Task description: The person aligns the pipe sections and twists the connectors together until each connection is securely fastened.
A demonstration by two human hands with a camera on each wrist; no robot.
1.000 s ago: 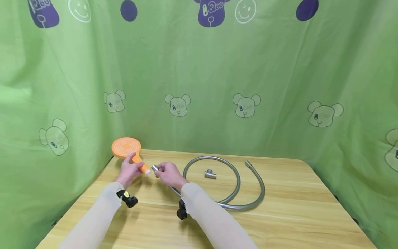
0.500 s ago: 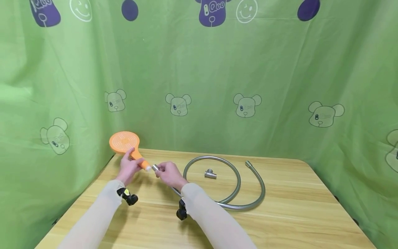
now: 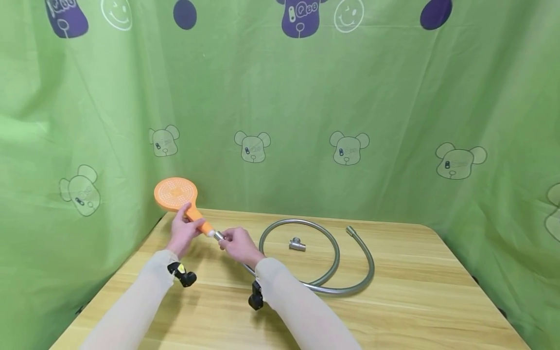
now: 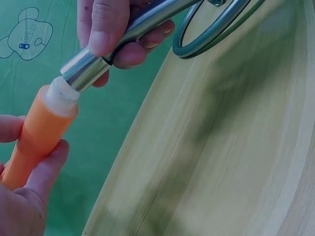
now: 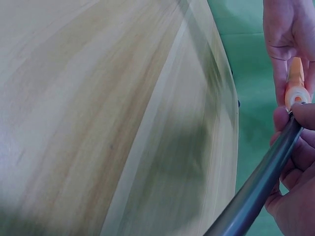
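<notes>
My left hand [image 3: 183, 234] grips the handle of an orange shower head [image 3: 176, 193], its round spray face turned up. A white threaded end [image 4: 61, 93] sticks out of the handle. Between thumb and fingers, my right hand [image 3: 239, 244] pinches the metal connector [image 4: 84, 69] of a grey shower hose [image 3: 337, 290]. In the left wrist view the connector's mouth is right at the white thread, slightly tilted to it. From the right wrist, the hose [image 5: 256, 191] runs back from the right fingers, and the orange handle [image 5: 296, 73] shows beyond them.
The hose lies in a loop on the wooden table [image 3: 415, 291], its other end fitting [image 3: 350, 231] toward the back right. Inside the loop lies a small metal T-shaped valve [image 3: 297, 244]. A green curtain [image 3: 297, 97] hangs behind and at both sides.
The left hand has raised and tilted the shower head, bringing its white end over to the hose connector; the gap between them has closed. The right hand has stayed almost still.
</notes>
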